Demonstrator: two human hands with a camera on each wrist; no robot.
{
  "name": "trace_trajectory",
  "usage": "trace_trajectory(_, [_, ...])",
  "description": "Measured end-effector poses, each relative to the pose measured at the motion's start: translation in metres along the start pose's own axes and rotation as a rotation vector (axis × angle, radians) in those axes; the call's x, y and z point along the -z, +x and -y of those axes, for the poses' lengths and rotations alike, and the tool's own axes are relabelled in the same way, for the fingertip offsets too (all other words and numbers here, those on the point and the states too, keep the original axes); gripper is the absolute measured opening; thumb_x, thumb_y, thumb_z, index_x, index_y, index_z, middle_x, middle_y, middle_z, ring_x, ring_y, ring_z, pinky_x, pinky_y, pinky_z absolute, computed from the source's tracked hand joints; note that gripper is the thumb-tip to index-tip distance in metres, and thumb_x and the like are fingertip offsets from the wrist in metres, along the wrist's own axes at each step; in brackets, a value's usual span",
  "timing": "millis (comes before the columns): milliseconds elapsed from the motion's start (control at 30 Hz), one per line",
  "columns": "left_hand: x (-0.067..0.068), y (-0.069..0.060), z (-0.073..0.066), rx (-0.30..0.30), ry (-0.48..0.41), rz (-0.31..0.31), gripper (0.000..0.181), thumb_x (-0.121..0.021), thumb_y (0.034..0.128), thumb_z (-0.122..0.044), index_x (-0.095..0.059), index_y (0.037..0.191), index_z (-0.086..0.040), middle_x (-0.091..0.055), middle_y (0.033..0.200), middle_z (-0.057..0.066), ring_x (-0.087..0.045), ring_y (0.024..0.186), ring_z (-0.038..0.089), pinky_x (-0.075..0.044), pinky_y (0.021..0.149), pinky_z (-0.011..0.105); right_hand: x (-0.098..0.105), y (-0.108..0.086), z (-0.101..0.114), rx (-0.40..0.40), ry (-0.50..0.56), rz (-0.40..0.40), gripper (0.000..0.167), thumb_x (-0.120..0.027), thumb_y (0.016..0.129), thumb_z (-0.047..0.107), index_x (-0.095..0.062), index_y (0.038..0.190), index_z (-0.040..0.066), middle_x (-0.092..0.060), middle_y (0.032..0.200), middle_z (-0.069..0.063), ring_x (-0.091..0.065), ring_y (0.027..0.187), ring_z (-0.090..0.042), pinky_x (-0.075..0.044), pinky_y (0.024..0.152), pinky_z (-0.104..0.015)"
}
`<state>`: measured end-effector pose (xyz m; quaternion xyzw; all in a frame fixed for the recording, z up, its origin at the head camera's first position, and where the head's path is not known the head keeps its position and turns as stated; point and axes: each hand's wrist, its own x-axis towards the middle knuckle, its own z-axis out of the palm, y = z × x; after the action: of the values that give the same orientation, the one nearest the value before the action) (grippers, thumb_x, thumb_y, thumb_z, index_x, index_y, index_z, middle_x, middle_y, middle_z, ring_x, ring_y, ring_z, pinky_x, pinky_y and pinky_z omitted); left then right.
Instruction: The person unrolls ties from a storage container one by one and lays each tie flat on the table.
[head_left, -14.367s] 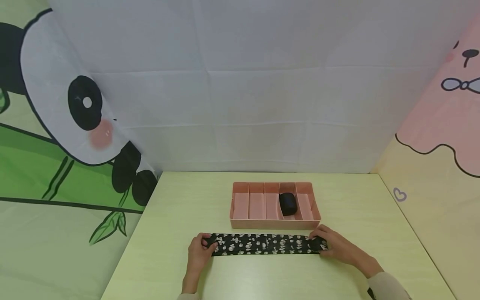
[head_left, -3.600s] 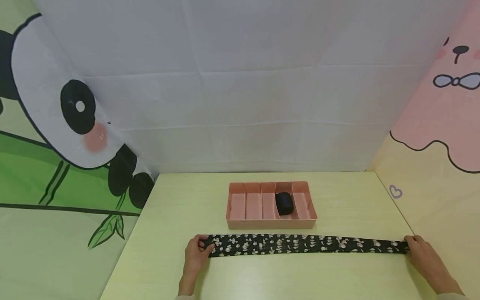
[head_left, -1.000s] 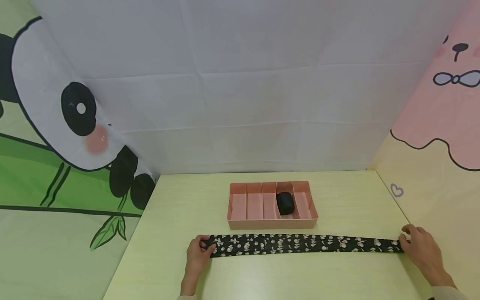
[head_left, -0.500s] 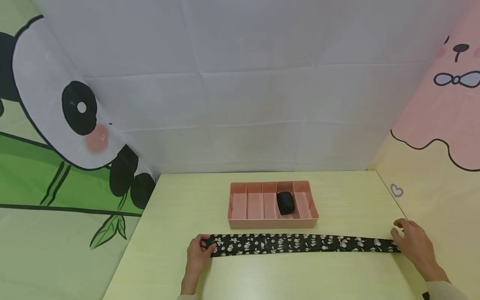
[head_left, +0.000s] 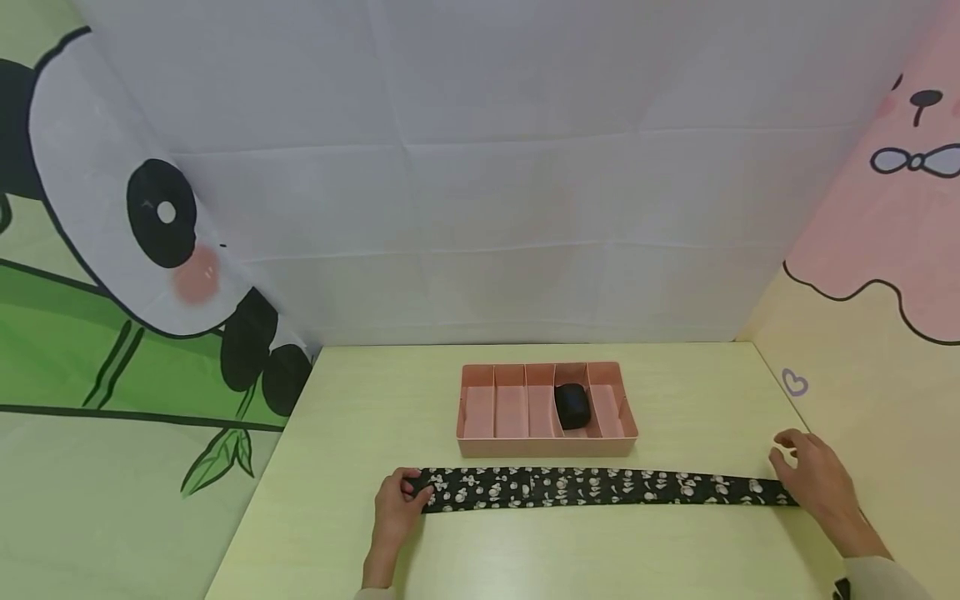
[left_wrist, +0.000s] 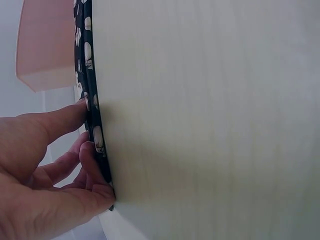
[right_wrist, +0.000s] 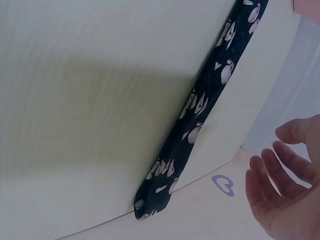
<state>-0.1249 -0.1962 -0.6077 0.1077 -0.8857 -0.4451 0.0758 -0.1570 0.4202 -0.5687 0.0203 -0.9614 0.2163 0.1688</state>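
A long, narrow strip of black fabric (head_left: 600,487) with a pale print lies stretched across the table in the head view. My left hand (head_left: 393,508) pinches its left end between thumb and fingers. Seen from the left wrist, the thumb and bent fingers (left_wrist: 95,170) press on that folded end. Over the strip's right end hovers my right hand (head_left: 821,483), fingers loosely bent. The right wrist view shows this hand (right_wrist: 290,190) apart from the cloth strip (right_wrist: 195,115), holding nothing; the strip's narrow end is folded and lies near the table edge.
A pink tray (head_left: 547,448) with several compartments stands behind the strip. One compartment holds a small black rounded object (head_left: 573,406). A white cloth backdrop (head_left: 487,233) closes off the rear, and a yellow and pink printed panel (head_left: 862,367) borders the right side.
My right hand has drawn the strip out to the right, then let go of its end and moved a little left and up. The left hand keeps its hold.
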Motion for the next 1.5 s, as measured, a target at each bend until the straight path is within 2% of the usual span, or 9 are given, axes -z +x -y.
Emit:
trace_trajectory(400, [-0.001,-0.001,-0.001,-0.002,0.006,-0.009,0.031,-0.081,0.0864,-0.002,-0.063,0.111,0.004,-0.052,0.089,0.008,-0.048,0.077,0.015,-0.044,0.066,0.026,-0.004,0.008,0.021,0.07,0.056,-0.041,0.017,-0.071,0.086,-0.001,-0.066,0.101,-0.008,-0.066,0.093,-0.027,-0.063,0.081,-0.045,-0.049,0.063,-0.052])
trace_trajectory(733, [0.0,-0.001,-0.003,-0.001,0.001,-0.002,0.031,-0.081,0.0863,-0.003,-0.063,0.111,0.005,-0.052,0.089,0.01,-0.048,0.077,0.016,-0.044,0.067,0.026,-0.008,0.01,0.038,0.051,0.086,-0.029,0.016,-0.071,0.088,0.0,-0.066,0.102,-0.008,-0.065,0.097,-0.026,-0.064,0.085,-0.042,-0.05,0.067,-0.049])
trace_trajectory(1000, [0.0,-0.001,-0.002,-0.001,0.006,-0.007,0.031,-0.081,0.0861,-0.002,-0.063,0.111,0.005,-0.052,0.089,0.01,-0.049,0.077,0.016,-0.045,0.067,0.026,-0.013,0.015,0.046,0.061,0.116,-0.051,0.014,-0.074,0.087,0.0,-0.067,0.098,-0.007,-0.066,0.093,-0.022,-0.064,0.084,-0.039,-0.048,0.066,-0.032])
trace_trajectory(1367, [-0.001,-0.003,-0.003,-0.004,0.004,-0.011,0.03,-0.08,0.0867,-0.001,-0.063,0.111,0.004,-0.051,0.088,0.01,-0.048,0.077,0.016,-0.044,0.067,0.025,-0.017,0.021,0.061,0.022,0.185,-0.042,0.012,-0.072,0.091,0.001,-0.066,0.1,-0.005,-0.067,0.096,-0.022,-0.066,0.086,-0.04,-0.052,0.068,-0.027])
trace_trajectory(1500, [-0.001,-0.004,-0.003,-0.015,0.007,-0.021,0.03,-0.08,0.0861,-0.001,-0.063,0.11,0.005,-0.051,0.087,0.01,-0.048,0.076,0.016,-0.044,0.066,0.025,-0.019,0.023,0.066,0.036,0.205,-0.052,0.012,-0.072,0.091,0.001,-0.066,0.1,-0.004,-0.068,0.095,-0.021,-0.065,0.085,-0.039,-0.051,0.067,-0.025])
